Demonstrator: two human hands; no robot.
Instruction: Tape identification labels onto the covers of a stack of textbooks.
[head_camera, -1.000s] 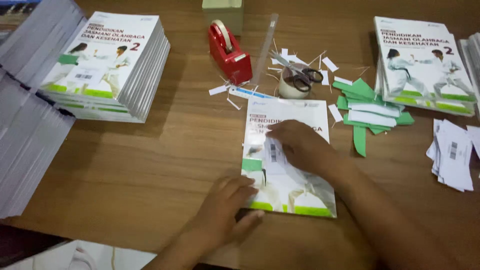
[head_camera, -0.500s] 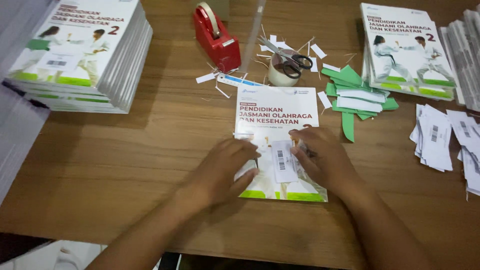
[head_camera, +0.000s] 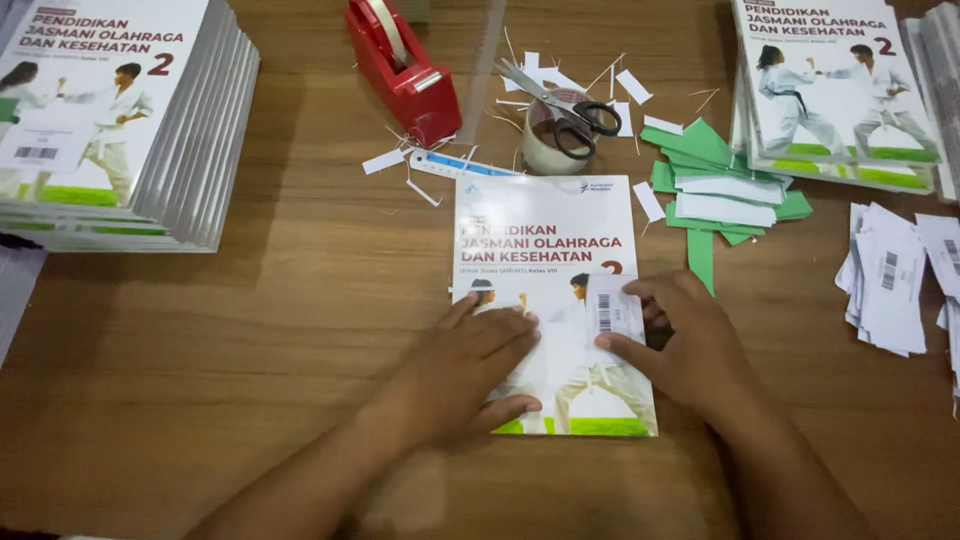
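Head view, surface: wooden table (head_camera: 300, 330), brown grain, filling the whole frame; nothing of the room beyond it visible.

Head view, book: white paperback (head_camera: 548, 250) with two figures in white martial-arts dress and a green strip at its foot, lying flat near the middle of the table, a little toward the near edge.

Head view, label: small white barcode label (head_camera: 612, 310) on the right part of the cover, over the figures.

Head view, left hand: left hand (head_camera: 462, 372) spread flat, fingers apart, pressing down on the lower left part of the book, gripping nothing.

Head view, right hand: right hand (head_camera: 690, 345) half closed at the book's right edge, thumb and fingertips pinching the label against the cover.

Head view, far side: red tape dispenser (head_camera: 402, 70) near the far edge, left of centre; scissors (head_camera: 560, 100) with black handles resting across a roll of tape (head_camera: 545, 150) just beyond the book's top edge; white paper scraps (head_camera: 630, 85) scattered around them.

Head view, right side: green paper strips (head_camera: 705, 150) in a loose heap just right of the book's top corner; loose barcode labels (head_camera: 885, 285) piled near the right edge.

Head view, stacks: tall stack of the same books (head_camera: 150, 130) at the far left corner; lower stack (head_camera: 830, 90) at the far right corner.

Head view, obstruction: both hands covering the lower half of the cover.
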